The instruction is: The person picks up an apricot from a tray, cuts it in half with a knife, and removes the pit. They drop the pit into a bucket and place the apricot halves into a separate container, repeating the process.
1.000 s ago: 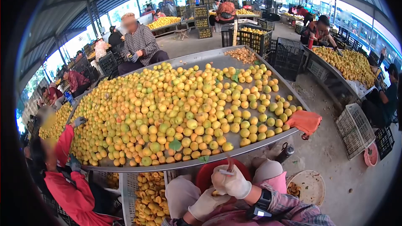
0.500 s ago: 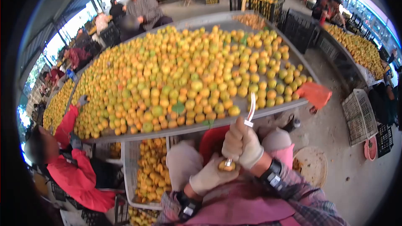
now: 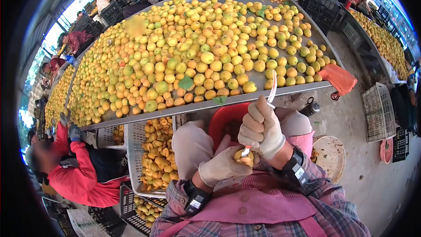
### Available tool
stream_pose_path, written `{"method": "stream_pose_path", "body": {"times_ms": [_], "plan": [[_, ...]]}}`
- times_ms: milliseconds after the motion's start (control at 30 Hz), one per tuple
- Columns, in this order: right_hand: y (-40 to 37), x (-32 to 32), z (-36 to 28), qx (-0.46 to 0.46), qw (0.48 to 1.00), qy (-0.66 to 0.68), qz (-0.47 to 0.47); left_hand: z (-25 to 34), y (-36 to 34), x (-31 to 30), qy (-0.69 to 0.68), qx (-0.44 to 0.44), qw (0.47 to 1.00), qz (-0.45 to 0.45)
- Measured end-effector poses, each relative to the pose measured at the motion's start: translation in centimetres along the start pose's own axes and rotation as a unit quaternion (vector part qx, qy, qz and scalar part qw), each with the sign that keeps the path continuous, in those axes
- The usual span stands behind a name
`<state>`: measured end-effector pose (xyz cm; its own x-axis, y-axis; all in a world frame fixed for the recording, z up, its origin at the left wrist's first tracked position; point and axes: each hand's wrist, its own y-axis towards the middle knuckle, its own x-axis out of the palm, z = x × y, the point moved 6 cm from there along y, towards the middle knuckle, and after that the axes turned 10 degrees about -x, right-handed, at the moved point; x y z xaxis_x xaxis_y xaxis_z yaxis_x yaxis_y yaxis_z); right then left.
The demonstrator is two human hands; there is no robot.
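Observation:
Both hands wear pale gloves and meet low in the centre of the head view. My left hand [image 3: 223, 165] is wrapped round a small yellow fruit [image 3: 244, 157]. My right hand [image 3: 262, 128] is closed in a fist round a curved tool [image 3: 272, 88]. One end of the tool rises above the fist, and its lower end touches the fruit. Beneath the hands is my pink apron [image 3: 250, 206]. Behind them a red basin [image 3: 226, 117] sits between my knees, its inside dark and partly hidden.
A metal-edged table [image 3: 197, 106] bears a heap of yellow-orange fruit [image 3: 175, 61]. A white crate [image 3: 137, 162] holds opened fruit. Left sits a person in red [image 3: 83, 180]. An orange bag [image 3: 337, 79] hangs at the table corner. A round pale lid or tub [image 3: 331, 153] lies right.
The view has tilted downward. The lower tool end, which was above the fruit, is now against it. Both hands keep their hold.

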<state>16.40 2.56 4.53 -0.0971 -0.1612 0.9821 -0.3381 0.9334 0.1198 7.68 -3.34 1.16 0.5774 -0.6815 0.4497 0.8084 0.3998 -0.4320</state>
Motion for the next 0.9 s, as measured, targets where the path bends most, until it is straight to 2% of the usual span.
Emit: {"method": "stream_pose_path", "body": {"times_ms": [67, 200, 233, 267, 300, 333, 367, 433, 467, 533, 600, 667, 767, 800, 867, 900], "plan": [[0.2, 0.3, -0.8, -0.050, 0.997, -0.051, 0.035, 0.9, -0.4, -0.1, -0.046, 0.075, 0.995, 0.039], [0.0, 1.5, -4.4, -0.217, 0.951, -0.197, 0.094, 1.0, -1.0, -1.4, -0.055, 0.049, 0.997, 0.020], [-0.5, 2.1, -5.2, -0.234, 0.916, -0.277, 0.172, 1.5, -1.2, -1.9, -0.033, 0.097, 0.993, 0.065], [-0.7, 2.1, -5.5, -0.233, 0.894, -0.350, 0.152, 2.1, -1.6, -2.4, -0.010, 0.144, 0.983, 0.112], [-0.8, 2.4, -5.2, -0.184, 0.852, -0.465, 0.157, 2.7, -1.9, -2.8, 0.034, 0.178, 0.968, 0.175], [-0.7, 2.6, -4.8, -0.131, 0.795, -0.571, 0.155, 2.8, -1.9, -2.9, 0.033, 0.181, 0.965, 0.189], [-0.8, 1.2, -3.6, -0.062, 0.804, -0.565, 0.172, 2.9, -2.1, -3.5, 0.044, 0.185, 0.952, 0.238], [-1.2, -1.1, -0.6, 0.011, 0.814, -0.551, 0.184, 2.8, -2.2, -4.3, 0.096, 0.221, 0.918, 0.315], [-1.3, -2.1, 0.5, 0.042, 0.808, -0.559, 0.182, 2.3, -1.6, -4.7, 0.096, 0.225, 0.915, 0.321], [-1.6, -3.0, 1.9, 0.073, 0.841, -0.503, 0.186, 2.2, -1.2, -5.0, 0.076, 0.307, 0.891, 0.325], [-1.3, -3.2, 1.9, 0.078, 0.843, -0.504, 0.170, 2.2, -1.6, -5.2, 0.086, 0.286, 0.894, 0.334], [-1.2, -3.4, 2.3, 0.117, 0.849, -0.486, 0.173, 3.5, -3.0, -4.4, 0.191, 0.279, 0.838, 0.429], [-1.0, -3.0, 2.7, 0.151, 0.840, -0.492, 0.171, 2.2, -2.4, -5.5, 0.183, 0.279, 0.818, 0.469], [-1.1, -2.9, 2.8, 0.165, 0.839, -0.489, 0.174, 2.5, -2.5, -5.2, 0.183, 0.280, 0.819, 0.465], [-1.1, -3.4, 2.9, 0.166, 0.847, -0.479, 0.160, 2.4, -2.7, -5.1, 0.182, 0.184, 0.835, 0.485], [-1.2, -3.2, 3.0, 0.175, 0.845, -0.479, 0.160, 2.2, -2.5, -5.1, 0.184, 0.184, 0.837, 0.482]]}}
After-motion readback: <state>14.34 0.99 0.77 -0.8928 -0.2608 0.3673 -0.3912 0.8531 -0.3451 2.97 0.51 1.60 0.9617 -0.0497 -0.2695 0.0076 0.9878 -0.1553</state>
